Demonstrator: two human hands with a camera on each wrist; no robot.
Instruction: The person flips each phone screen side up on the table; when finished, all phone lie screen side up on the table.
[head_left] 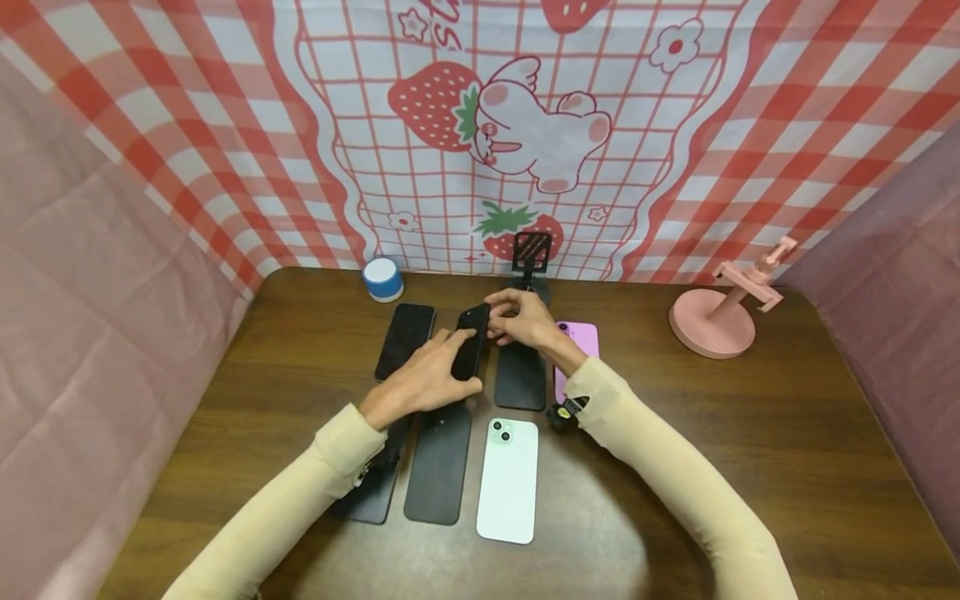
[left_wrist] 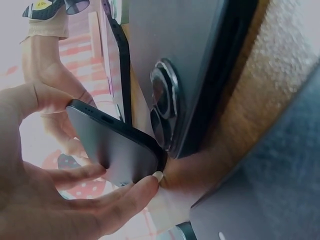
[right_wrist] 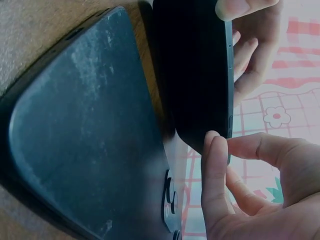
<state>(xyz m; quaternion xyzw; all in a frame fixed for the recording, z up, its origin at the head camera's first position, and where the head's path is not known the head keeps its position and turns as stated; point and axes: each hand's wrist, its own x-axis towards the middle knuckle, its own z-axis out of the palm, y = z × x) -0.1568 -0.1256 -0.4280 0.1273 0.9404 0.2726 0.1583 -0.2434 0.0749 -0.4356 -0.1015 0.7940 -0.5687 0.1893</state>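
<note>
A black smartphone [head_left: 471, 343] is tilted up off the table between my two hands. My left hand [head_left: 426, 377] grips it, with the thumb at its bottom end and fingertips against its back in the left wrist view. At the phone's upper right side, my right hand [head_left: 527, 320] pinches its edge between thumb and fingers, as the right wrist view shows. Under the right hand lies a dark phone [head_left: 520, 382]. Below the left hand is a dark grey phone [head_left: 438, 471], camera side up. A black phone [head_left: 406, 337] lies left of the held one.
A pale green phone [head_left: 508, 483], a pink phone [head_left: 584, 337] and another dark phone [head_left: 370, 493] lie on the wooden table [head_left: 780, 467]. At the back stand a blue-and-white cylinder [head_left: 383, 282] and a black folding stand [head_left: 532, 252]. A pink stand [head_left: 712, 325] is at right.
</note>
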